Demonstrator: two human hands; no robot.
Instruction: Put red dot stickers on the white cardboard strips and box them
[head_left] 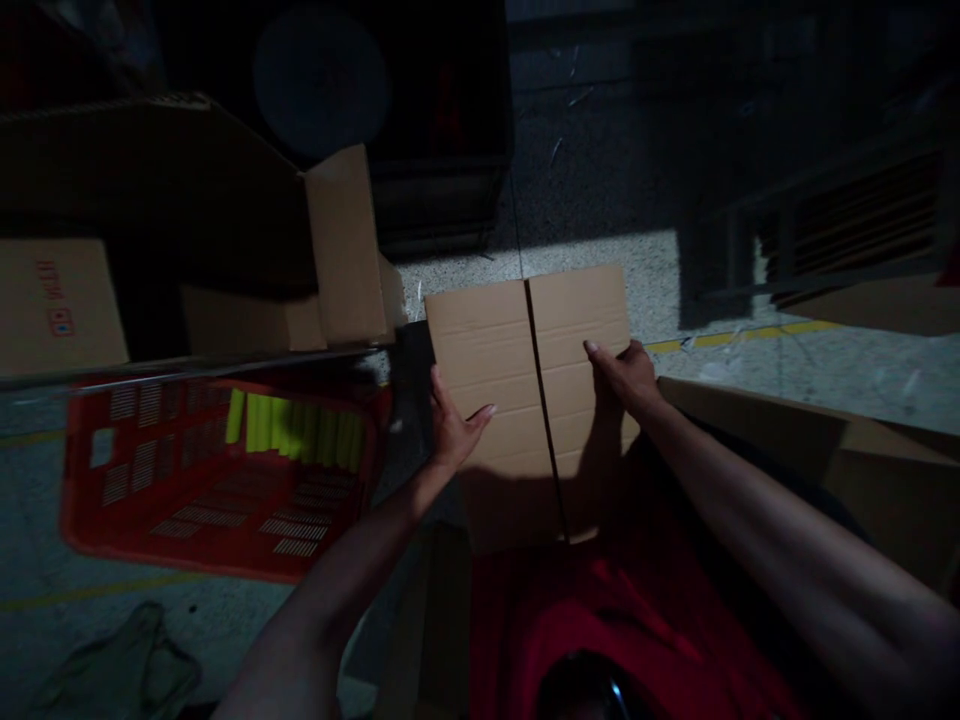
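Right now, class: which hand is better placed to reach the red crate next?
Left, probably: the left hand lies at the edge of the cardboard box next to the red crate, while the right hand sits farther off, beyond the seam.

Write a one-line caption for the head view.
Left hand and right hand on a cardboard box's closed flaps, beside a red crate.
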